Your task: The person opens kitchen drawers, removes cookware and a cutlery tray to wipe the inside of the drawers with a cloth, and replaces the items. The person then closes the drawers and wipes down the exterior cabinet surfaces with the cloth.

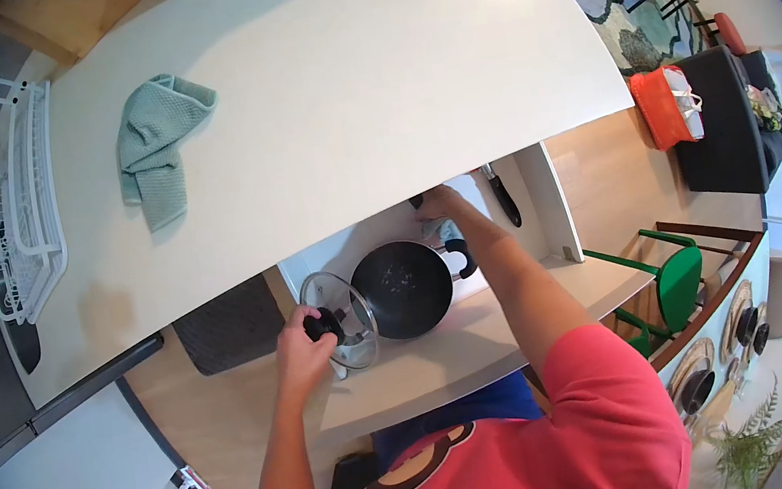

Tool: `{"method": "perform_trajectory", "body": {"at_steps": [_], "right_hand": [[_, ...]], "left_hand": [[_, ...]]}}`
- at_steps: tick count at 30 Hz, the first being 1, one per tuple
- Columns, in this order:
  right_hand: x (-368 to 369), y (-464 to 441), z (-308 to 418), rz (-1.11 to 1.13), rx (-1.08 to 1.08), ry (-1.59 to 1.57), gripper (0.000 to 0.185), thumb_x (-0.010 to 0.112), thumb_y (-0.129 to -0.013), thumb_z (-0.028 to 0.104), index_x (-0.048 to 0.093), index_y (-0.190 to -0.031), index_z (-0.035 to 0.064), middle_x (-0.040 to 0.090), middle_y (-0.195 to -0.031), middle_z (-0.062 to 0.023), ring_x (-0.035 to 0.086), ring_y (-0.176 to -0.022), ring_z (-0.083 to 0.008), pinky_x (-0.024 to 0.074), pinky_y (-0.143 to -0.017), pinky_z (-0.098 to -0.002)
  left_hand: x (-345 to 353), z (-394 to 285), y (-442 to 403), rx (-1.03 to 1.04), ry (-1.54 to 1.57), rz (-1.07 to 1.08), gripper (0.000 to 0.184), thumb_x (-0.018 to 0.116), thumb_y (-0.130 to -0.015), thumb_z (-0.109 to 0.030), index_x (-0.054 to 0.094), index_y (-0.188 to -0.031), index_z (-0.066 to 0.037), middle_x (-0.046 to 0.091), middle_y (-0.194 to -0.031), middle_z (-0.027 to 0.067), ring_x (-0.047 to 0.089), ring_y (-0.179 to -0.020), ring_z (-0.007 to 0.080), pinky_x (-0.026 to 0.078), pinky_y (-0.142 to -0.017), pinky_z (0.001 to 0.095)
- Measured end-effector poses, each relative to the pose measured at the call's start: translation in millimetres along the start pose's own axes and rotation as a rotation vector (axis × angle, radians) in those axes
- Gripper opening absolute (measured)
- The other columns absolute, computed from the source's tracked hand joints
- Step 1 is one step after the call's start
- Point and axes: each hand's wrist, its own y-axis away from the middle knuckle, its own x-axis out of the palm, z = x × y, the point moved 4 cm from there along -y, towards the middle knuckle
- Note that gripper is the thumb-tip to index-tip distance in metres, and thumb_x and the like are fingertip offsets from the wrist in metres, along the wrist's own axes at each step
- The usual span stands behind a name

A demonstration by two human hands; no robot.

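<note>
My left hand [302,351] grips the black knob of a glass lid [353,313], which is tilted at the left side of the open drawer [547,206]. Beside the lid, a dark pan [403,293] with a black side handle [461,258] sits in the drawer, small light specks on its inside. My right hand [442,202] reaches to the drawer's back, under the countertop edge, its fingers closed around something partly hidden. A small black part [417,200] shows at its fingertips. Just below that hand lies a light-blue patterned item [443,230]. A black-handled utensil [502,195] lies to the right.
On the white countertop [366,76] lies a crumpled green towel [156,143]. A white dish rack [24,193] stands at the left. The floor holds a dark mat [227,328]. Farther right are a green chair [678,282] and an orange bag [662,108].
</note>
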Motion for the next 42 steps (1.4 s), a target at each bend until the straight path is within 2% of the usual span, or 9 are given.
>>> {"method": "perform_trajectory", "body": {"at_steps": [5, 9, 12, 16, 23, 29, 32, 35, 42], "right_hand": [[-11.1, 13.4, -18.6, 0.179, -0.162, 0.181, 0.050, 0.068, -0.057, 0.029, 0.063, -0.101, 0.0073, 0.062, -0.105, -0.0169, 0.059, -0.100, -0.0298, 0.0468, -0.088, -0.0387], [-27.5, 41.7, -43.3, -0.048, -0.230, 0.284, 0.035, 0.066, -0.062, 0.019, 0.063, -0.094, 0.0060, 0.064, -0.093, -0.0173, 0.061, -0.093, -0.0329, 0.0489, -0.081, -0.0420], [-51.0, 80.4, -52.5, -0.187, -0.087, 0.261, 0.025, 0.061, -0.066, 0.014, 0.062, -0.091, 0.0073, 0.064, -0.089, -0.0160, 0.062, -0.088, -0.0335, 0.0502, -0.076, -0.0431], [-61.4, 110.1, -50.7, -0.366, -0.090, 0.306, 0.016, 0.054, -0.072, 0.009, 0.058, -0.088, 0.0094, 0.063, -0.079, -0.0166, 0.063, -0.079, -0.0328, 0.0516, -0.063, -0.0453], [-34.5, 108.7, -24.5, -0.630, -0.070, 0.551, 0.010, 0.053, -0.080, 0.016, 0.051, -0.088, 0.0112, 0.059, -0.078, -0.0068, 0.063, -0.071, -0.0230, 0.0526, -0.052, -0.0324], [-12.3, 95.7, -3.8, -0.589, -0.068, 0.500, 0.011, 0.054, -0.079, 0.015, 0.052, -0.089, 0.0101, 0.060, -0.081, -0.0068, 0.063, -0.072, -0.0228, 0.0529, -0.051, -0.0311], [-9.8, 90.7, 1.4, -0.518, -0.057, 0.483, 0.014, 0.054, -0.079, 0.015, 0.055, -0.093, 0.0092, 0.060, -0.084, -0.0070, 0.063, -0.076, -0.0225, 0.0533, -0.054, -0.0313], [-8.4, 88.7, 2.7, -0.473, -0.042, 0.466, 0.017, 0.054, -0.079, 0.014, 0.056, -0.095, 0.0090, 0.060, -0.087, -0.0075, 0.063, -0.078, -0.0225, 0.0536, -0.056, -0.0316], [-6.1, 82.1, 1.2, -0.421, -0.015, 0.459, 0.021, 0.053, -0.080, 0.015, 0.053, -0.100, 0.0103, 0.059, -0.090, -0.0066, 0.063, -0.079, -0.0226, 0.0535, -0.057, -0.0325]], "left_hand": [[-3.7, -8.7, -6.1, 0.036, -0.016, 0.021, 0.034, 0.061, -0.062, -0.015, 0.053, -0.094, -0.006, 0.061, -0.083, 0.0185, 0.060, -0.078, 0.0352, 0.047, -0.070, 0.0382], [-7.2, -14.3, -9.6, 0.030, -0.039, 0.048, 0.035, 0.062, -0.062, -0.016, 0.052, -0.095, -0.006, 0.061, -0.082, 0.0175, 0.061, -0.076, 0.0340, 0.047, -0.069, 0.0381], [-6.5, -14.0, -14.4, 0.044, -0.057, 0.079, 0.036, 0.062, -0.062, -0.016, 0.052, -0.095, -0.006, 0.061, -0.084, 0.0173, 0.060, -0.078, 0.0334, 0.047, -0.070, 0.0377], [-3.3, -21.0, -21.2, 0.080, -0.059, 0.112, 0.037, 0.062, -0.063, -0.017, 0.051, -0.097, -0.006, 0.059, -0.093, 0.0176, 0.059, -0.085, 0.0329, 0.046, -0.074, 0.0369], [36.4, -74.6, -59.6, 0.317, -0.229, 0.086, 0.039, 0.061, -0.066, -0.015, 0.055, -0.104, -0.006, 0.056, -0.105, 0.0173, 0.055, -0.097, 0.0327, 0.045, -0.084, 0.0396], [93.6, -75.4, -119.2, 0.600, -0.358, -0.069, 0.045, 0.063, -0.069, -0.016, 0.054, -0.112, -0.008, 0.055, -0.109, 0.0171, 0.053, -0.102, 0.0351, 0.045, -0.085, 0.0433], [111.3, -76.5, -148.4, 0.516, -0.443, 0.011, 0.046, 0.063, -0.070, -0.019, 0.055, -0.114, -0.008, 0.057, -0.108, 0.0189, 0.053, -0.101, 0.0356, 0.045, -0.086, 0.0430], [121.4, -71.3, -167.5, 0.622, -0.491, -0.132, 0.043, 0.063, -0.071, -0.021, 0.057, -0.111, -0.007, 0.059, -0.103, 0.0206, 0.056, -0.095, 0.0364, 0.046, -0.083, 0.0435], [117.1, -86.0, -177.8, 0.599, -0.199, -0.197, 0.032, 0.060, -0.071, -0.019, 0.063, -0.099, -0.004, 0.063, -0.091, 0.0188, 0.060, -0.084, 0.0345, 0.048, -0.075, 0.0430]]}}
